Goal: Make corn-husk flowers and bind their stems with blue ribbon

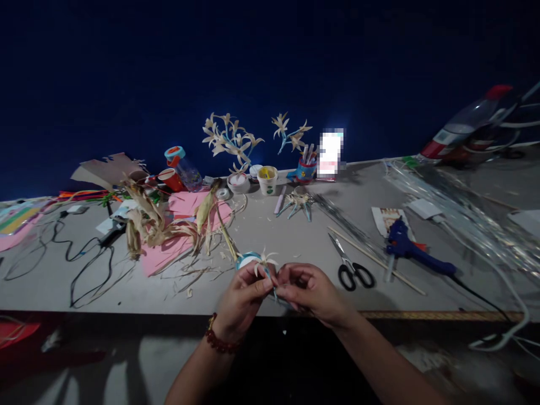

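Above the table's front edge, my left hand (248,292) pinches a small pale corn husk flower (265,260) by its blue-wrapped stem. My right hand (307,289) is closed beside it, thumb and fingers pinched at the stem's lower part; what lies inside those fingers is partly hidden. Just behind the left fingers is a roll of blue tape (248,259). Farther back, several finished flowers (298,201) with blue stems lie in a fan. Black-handled scissors (354,273) rest to the right of my hands, blades pointing away.
A blue glue gun (413,252) with its cord lies right, near a thin wooden stick (392,270) and wires (341,216). Dried husks (145,219) cover pink paper (158,259) at left. Behind stand a white cup (267,183), flower sprays (232,138) and a tilted bottle (459,129).
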Demonstrator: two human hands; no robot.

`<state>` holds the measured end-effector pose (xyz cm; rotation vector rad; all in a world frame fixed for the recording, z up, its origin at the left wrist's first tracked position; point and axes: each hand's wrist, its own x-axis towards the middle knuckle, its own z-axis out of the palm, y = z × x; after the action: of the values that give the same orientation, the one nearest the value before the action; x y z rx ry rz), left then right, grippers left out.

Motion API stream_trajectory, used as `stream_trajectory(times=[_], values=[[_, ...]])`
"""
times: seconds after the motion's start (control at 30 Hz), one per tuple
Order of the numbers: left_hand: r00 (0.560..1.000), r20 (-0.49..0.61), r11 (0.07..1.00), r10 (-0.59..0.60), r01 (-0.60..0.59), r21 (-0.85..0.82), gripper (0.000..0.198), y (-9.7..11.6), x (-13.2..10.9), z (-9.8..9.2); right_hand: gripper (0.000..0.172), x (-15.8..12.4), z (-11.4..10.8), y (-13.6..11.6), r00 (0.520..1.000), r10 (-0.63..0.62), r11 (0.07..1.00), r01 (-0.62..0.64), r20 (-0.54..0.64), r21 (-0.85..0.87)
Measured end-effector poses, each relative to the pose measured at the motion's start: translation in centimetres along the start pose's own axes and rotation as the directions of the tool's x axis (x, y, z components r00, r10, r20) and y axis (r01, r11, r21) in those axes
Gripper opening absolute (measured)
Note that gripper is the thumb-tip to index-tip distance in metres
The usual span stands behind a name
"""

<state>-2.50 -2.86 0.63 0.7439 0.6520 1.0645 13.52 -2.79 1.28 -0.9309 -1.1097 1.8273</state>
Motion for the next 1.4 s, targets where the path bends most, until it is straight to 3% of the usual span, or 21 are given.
stream_trajectory(times=[0.17, 0.3, 0.43, 0.5, 0.67, 0.87, 1.17, 1.4], values=[[0.999, -0.011, 0.999, 0.038, -0.038, 0.022, 0.015, -0.5, 0.0, 0.1, 0.033, -0.2, 0.0, -0.2, 0.992, -0.123, 0.991, 0.121, -0.025, -0.064], [0.984, -0.092, 0.977, 0.150, -0.133, 0.167, 0.011, -0.8, -0.4, 0.0, 0.017, -0.4, -0.4, -0.2, 0.965, -0.262, 0.925, 0.246, -0.017, -0.290], [0.964, -0.134, 0.937, 0.228, -0.181, 0.298, 0.008, -0.7, -0.7, -0.1, 0.008, -0.5, -0.6, -0.3, 0.950, -0.309, 0.839, 0.254, -0.037, -0.481], [0.966, -0.154, 0.947, 0.207, -0.159, 0.280, 0.008, -0.7, -0.7, -0.1, 0.009, -0.4, -0.6, -0.4, 0.960, -0.278, 0.860, 0.228, -0.044, -0.457], [0.976, -0.138, 0.968, 0.168, -0.138, 0.208, 0.010, -0.6, -0.6, 0.1, 0.020, -0.2, -0.7, -0.6, 0.996, -0.089, 0.980, 0.090, 0.012, -0.178], [0.989, -0.124, 0.990, 0.079, -0.063, 0.130, 0.016, -0.2, -0.5, 0.4, 0.029, -0.1, -0.8, 0.1, 1.000, -0.011, 0.999, 0.010, -0.022, -0.038], [0.986, -0.136, 0.979, 0.096, -0.068, 0.195, 0.015, -0.1, -0.5, 0.3, 0.027, -0.1, -0.9, -0.3, 0.999, -0.038, 0.998, 0.037, -0.027, -0.045], [0.993, -0.092, 0.965, 0.077, -0.051, 0.256, 0.012, 0.1, -0.6, -0.1, 0.018, -0.1, -1.6, -0.9, 0.987, -0.149, 0.950, 0.158, 0.052, -0.268]])
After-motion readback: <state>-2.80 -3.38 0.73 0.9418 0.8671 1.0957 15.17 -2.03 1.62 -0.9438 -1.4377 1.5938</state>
